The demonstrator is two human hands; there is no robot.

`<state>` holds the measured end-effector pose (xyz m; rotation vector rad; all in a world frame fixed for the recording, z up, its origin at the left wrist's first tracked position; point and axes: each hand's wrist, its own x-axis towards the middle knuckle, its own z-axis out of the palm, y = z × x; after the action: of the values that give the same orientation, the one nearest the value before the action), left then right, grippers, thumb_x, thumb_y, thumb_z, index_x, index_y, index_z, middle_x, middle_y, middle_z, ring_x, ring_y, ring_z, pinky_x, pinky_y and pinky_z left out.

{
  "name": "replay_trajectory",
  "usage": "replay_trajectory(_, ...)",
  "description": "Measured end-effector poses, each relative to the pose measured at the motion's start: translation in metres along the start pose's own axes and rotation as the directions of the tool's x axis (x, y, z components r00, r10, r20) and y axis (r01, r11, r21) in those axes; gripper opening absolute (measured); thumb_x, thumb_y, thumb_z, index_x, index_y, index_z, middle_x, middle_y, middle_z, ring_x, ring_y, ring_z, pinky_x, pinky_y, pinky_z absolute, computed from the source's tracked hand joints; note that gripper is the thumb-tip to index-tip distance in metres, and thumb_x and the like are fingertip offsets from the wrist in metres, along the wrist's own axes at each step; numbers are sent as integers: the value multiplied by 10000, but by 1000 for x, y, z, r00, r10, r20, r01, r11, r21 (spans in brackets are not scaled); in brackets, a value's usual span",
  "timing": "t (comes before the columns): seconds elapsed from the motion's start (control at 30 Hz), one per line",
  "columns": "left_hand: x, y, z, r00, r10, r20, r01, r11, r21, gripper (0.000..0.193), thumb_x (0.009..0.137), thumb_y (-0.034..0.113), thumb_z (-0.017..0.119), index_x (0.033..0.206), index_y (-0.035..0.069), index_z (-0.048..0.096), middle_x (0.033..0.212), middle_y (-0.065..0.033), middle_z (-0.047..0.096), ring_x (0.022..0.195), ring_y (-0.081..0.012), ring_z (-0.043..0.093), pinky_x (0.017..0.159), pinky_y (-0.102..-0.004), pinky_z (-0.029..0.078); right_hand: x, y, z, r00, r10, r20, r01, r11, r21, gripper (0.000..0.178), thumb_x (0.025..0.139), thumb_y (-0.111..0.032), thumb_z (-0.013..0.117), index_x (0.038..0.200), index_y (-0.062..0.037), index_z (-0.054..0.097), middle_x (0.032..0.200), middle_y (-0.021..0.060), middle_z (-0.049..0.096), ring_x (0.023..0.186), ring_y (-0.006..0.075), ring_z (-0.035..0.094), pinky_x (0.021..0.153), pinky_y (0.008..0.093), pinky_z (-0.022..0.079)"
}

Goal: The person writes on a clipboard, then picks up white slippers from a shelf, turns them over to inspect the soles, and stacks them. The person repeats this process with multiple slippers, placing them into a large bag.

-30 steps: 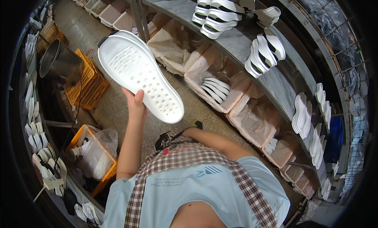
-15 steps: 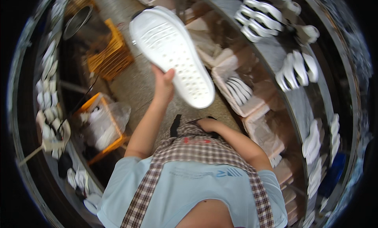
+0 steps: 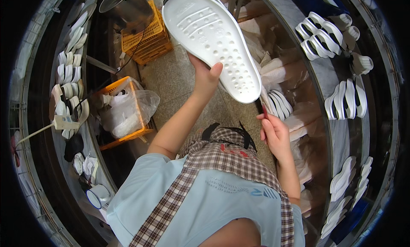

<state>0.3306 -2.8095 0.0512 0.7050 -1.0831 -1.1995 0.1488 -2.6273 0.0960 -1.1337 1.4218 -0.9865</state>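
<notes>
Above floor (image 3: 164, 82), left hand (image 3: 206, 79) clutches sole (image 3: 215, 44); newly raised right hand (image 3: 276, 136) pinches red object (image 3: 265, 112).

Metal bucket (image 3: 127, 11), orange crate (image 3: 124, 140), mallet (image 3: 65, 122) (pale-headed); cup (image 3: 101, 192)

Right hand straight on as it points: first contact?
Probably the lower end of the white sole, just ahead of the slim red item in the right hand; depth is unclear, so it may pass alongside.

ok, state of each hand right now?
Left hand: closed, holding a white shoe sole.
Right hand: closed, holding a thin red item, kind unclear.
</notes>
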Motion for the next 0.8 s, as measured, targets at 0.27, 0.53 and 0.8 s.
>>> replay_trajectory(0.27,-14,-4,-3,982,154,112,-173,967,187,1113,700,473,695,1379,3,-50,1331,-183,242,1248,-280,313,1041,-421,299,52,-64,37,990,-34,140,93,890,-447,304,935,-261,494,851,11,599,650,184,580,609,332,584,565,403,437)
replay_trajectory(0.53,-14,3,-18,984,173,36,-177,975,132,1124,701,494,705,1379,11,-50,1328,-176,243,1250,-267,308,1037,-419,307,61,-34,34,975,75,207,66,797,-600,317,915,-274,495,843,13,608,788,240,596,783,408,581,681,458,440)
replay_trajectory(0.8,-22,21,-40,998,5,-66,3,992,123,1089,725,464,678,1391,32,-67,1318,-206,250,1257,-305,308,1047,-438,309,59,-28,-4,993,-62,-96,67,997,45,237,888,-114,616,1094,-5,571,865,0,581,764,66,528,689,203,426)
